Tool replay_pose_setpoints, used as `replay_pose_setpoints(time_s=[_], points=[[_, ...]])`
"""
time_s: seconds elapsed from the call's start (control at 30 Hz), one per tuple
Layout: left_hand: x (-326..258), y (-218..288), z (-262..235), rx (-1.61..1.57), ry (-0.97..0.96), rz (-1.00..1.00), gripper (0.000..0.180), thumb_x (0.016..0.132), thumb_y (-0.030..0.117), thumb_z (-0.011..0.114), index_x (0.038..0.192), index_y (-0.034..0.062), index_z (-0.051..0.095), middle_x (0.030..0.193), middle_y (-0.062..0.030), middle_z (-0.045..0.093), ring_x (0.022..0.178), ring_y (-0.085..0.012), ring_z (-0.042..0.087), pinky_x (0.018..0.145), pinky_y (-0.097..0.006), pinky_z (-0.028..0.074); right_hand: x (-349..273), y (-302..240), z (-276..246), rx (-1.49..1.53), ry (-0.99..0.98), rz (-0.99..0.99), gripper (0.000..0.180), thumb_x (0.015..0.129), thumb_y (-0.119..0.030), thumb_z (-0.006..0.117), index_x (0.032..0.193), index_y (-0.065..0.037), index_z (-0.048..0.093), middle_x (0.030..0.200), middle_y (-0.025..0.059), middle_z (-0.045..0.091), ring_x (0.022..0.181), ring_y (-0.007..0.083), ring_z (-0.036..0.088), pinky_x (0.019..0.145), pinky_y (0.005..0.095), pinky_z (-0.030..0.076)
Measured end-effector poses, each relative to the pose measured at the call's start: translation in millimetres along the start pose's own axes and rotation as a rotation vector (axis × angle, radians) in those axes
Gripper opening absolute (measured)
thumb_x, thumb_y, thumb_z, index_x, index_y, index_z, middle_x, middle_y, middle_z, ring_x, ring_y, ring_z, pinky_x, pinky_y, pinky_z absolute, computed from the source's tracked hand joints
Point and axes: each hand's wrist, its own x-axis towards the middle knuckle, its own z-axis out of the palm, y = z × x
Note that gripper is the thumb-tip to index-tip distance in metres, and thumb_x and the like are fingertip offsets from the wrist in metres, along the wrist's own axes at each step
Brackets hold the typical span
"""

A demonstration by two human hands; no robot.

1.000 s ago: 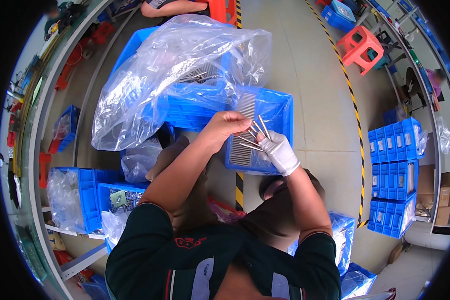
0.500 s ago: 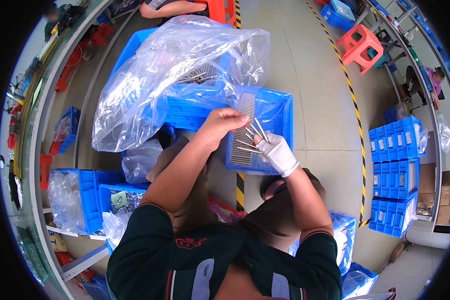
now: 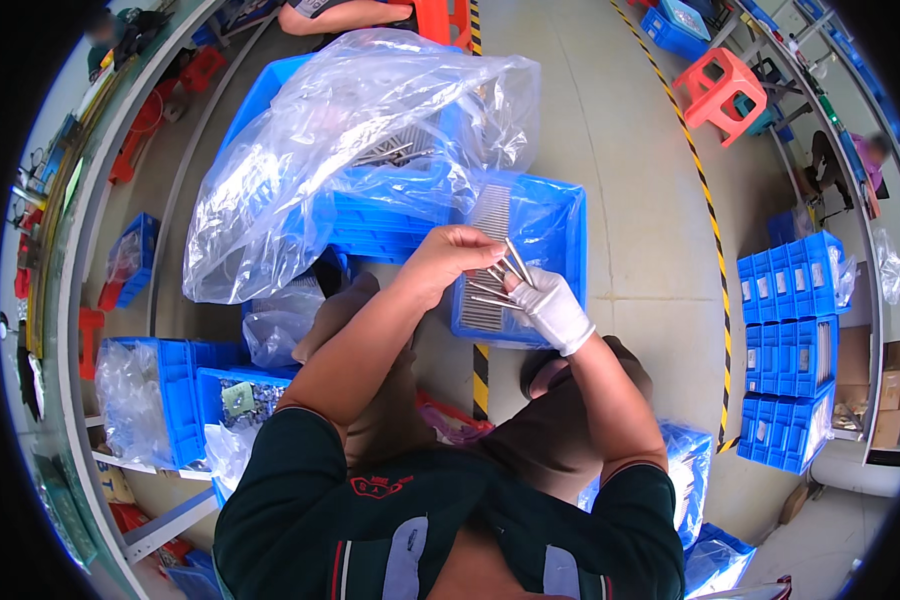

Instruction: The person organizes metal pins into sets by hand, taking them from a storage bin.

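Pale concrete floor (image 3: 610, 150) all round, crossed by a yellow-and-black striped line (image 3: 695, 170) running from the top down to the right

Directly ahead, a shallow blue tray (image 3: 555, 235) on the floor, lined with a neat row of thin metal pins (image 3: 490, 220) laid side by side

Just left of it, touching, a larger blue crate (image 3: 380, 215) draped in a crumpled clear plastic bag (image 3: 310, 150), with more metal pins showing through the plastic

Above the tray's near half, both hands together: left hand (image 3: 450, 258) bare, fingers pinched shut on the upper ends of a small bundle of metal pins (image 3: 502, 278); right hand (image 3: 550, 305) in a white glove, closed round the lower ends of the same bundle, pins fanning out between the two

Knees in brown trousers (image 3: 580, 410) below the hands; dark green sleeves (image 3: 300, 470) at the lower edge

Lower left, more blue bins (image 3: 175, 375) with clear bags, one holding small grey parts (image 3: 245, 400)

Far right, a stack of small blue bins (image 3: 790, 360) against the wall, cardboard boxes (image 3: 885, 390) just beside them

Upper right, well apart from the tray, a red plastic stool (image 3: 725, 90); top centre, part of an orange stool (image 3: 445, 20) with another person's arm (image 3: 345, 15) beside it
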Motion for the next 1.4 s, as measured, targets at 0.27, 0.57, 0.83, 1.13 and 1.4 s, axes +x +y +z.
replay_pose_setpoints(time_s=[0.27,0.57,0.83,1.13,1.4], points=[[0.8,2.0,-4.1,-0.038,-0.030,0.070,0.020,0.081,0.022,0.067,0.089,0.0031,0.068,0.083,-0.0025,0.065,0.075,-0.0077,0.054,0.072,-0.023,0.040,3.0,7.3,1.3,-0.011,-0.076,0.050,0.023,0.090,-0.026,0.057,0.086,-0.004,0.060,0.062,-0.0052,0.045,0.054,0.0044,0.039,0.048,0.0222,0.033],[-0.3,2.5,-3.7,0.038,-0.078,0.032,0.022,0.082,0.022,0.067,0.091,0.0022,0.068,0.085,-0.0037,0.065,0.079,-0.0095,0.056,0.076,-0.025,0.042,0.9,6.7,-1.2,-0.057,-0.088,0.053,0.024,0.091,-0.028,0.056,0.084,-0.005,0.059,0.061,-0.0056,0.043,0.053,0.0047,0.037,0.046,0.0222,0.030],[6.8,-6.0,-2.5,-0.276,-0.015,0.125,0.019,0.088,0.023,0.059,0.092,0.0052,0.063,0.091,-0.0073,0.065,0.088,-0.0157,0.060,0.082,-0.030,0.045,-2.2,-1.5,-6.4,0.097,-0.112,0.104,0.019,0.090,-0.027,0.058,0.089,-0.008,0.059,0.060,-0.0062,0.044,0.050,0.0042,0.036,0.044,0.0208,0.027],[17.0,-23.9,26.7,-0.182,-0.235,0.039,0.018,0.091,0.021,0.053,0.094,0.0041,0.058,0.096,-0.0111,0.064,0.090,-0.0189,0.061,0.083,-0.031,0.047,13.7,18.4,-4.0,-0.425,-0.250,-0.132,0.030,0.080,-0.020,0.066,0.100,-0.001,0.057,0.081,0.0082,0.059,0.078,0.0180,0.057,0.071,0.0322,0.047],[26.3,-1.3,16.7,0.171,0.046,0.392,0.022,0.093,0.022,0.051,0.098,0.0021,0.058,0.095,-0.0063,0.063,0.094,-0.0140,0.057,0.088,-0.029,0.042,52.4,29.9,-52.8,-0.609,-0.057,-0.040,0.025,0.081,-0.017,0.066,0.101,-0.003,0.060,0.078,0.0030,0.057,0.069,0.0117,0.050,0.066,0.0274,0.043]])
